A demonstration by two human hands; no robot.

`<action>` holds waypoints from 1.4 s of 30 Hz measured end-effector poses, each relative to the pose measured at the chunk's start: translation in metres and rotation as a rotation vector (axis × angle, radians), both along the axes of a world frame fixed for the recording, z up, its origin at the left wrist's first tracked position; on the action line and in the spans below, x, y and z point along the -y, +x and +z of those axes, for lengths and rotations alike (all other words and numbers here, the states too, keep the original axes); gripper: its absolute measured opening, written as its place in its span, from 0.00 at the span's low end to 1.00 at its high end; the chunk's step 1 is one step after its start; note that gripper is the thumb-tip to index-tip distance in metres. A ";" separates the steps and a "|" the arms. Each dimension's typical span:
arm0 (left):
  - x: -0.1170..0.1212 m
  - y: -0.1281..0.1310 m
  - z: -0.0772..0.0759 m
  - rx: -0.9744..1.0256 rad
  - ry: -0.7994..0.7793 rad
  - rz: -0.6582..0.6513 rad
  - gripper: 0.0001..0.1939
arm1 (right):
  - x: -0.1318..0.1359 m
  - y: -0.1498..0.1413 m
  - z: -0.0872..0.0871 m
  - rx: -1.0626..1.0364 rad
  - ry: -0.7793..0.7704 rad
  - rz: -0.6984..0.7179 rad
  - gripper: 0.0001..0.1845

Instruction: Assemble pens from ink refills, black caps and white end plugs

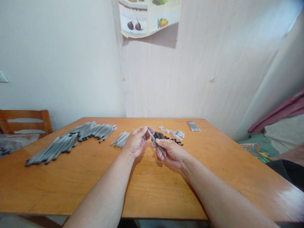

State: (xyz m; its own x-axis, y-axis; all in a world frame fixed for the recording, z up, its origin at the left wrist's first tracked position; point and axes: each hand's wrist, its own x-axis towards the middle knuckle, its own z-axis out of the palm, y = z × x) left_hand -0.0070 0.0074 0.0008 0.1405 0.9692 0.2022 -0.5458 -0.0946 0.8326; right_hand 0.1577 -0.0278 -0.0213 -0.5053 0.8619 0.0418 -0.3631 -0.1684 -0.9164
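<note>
Above the middle of the table, both hands are closed on one slim grey pen (151, 134), tilted with its upper end to the left. The fingers of my left hand (136, 144) pinch that upper end. My right hand (174, 153) grips the lower part between thumb and fingers. Just behind the hands lies a bunch of thin black sticks (159, 135), partly hidden. Small black plugs (178, 141) and clear pen caps (177, 133) are scattered to its right. Beside my left hand is a small pile of pale tubes (119, 140).
Large heaps of grey pen barrels with black ends (55, 148) cover the left of the wooden table (152, 196). A neat row of pens (193, 126) lies at the back right. A wooden chair (26, 115) stands at left; a fruit poster (149, 19) hangs on the wall.
</note>
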 end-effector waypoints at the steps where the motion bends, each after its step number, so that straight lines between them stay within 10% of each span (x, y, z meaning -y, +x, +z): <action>1: 0.000 0.000 0.000 0.004 0.004 -0.003 0.12 | 0.000 0.000 0.000 -0.006 -0.001 0.006 0.19; 17: 0.007 0.009 -0.006 -0.170 -0.022 -0.203 0.15 | -0.007 0.001 -0.004 0.005 0.001 -0.106 0.19; 24: 0.004 0.007 -0.003 -0.178 -0.057 -0.068 0.12 | -0.012 0.009 -0.001 0.179 0.019 -0.162 0.21; 36: -0.008 0.000 -0.009 -0.125 -0.156 0.090 0.11 | -0.055 0.088 -0.002 0.589 0.225 -1.068 0.11; 42: -0.010 -0.002 -0.010 -0.146 -0.158 0.104 0.11 | -0.070 0.115 -0.024 1.095 0.268 -1.138 0.09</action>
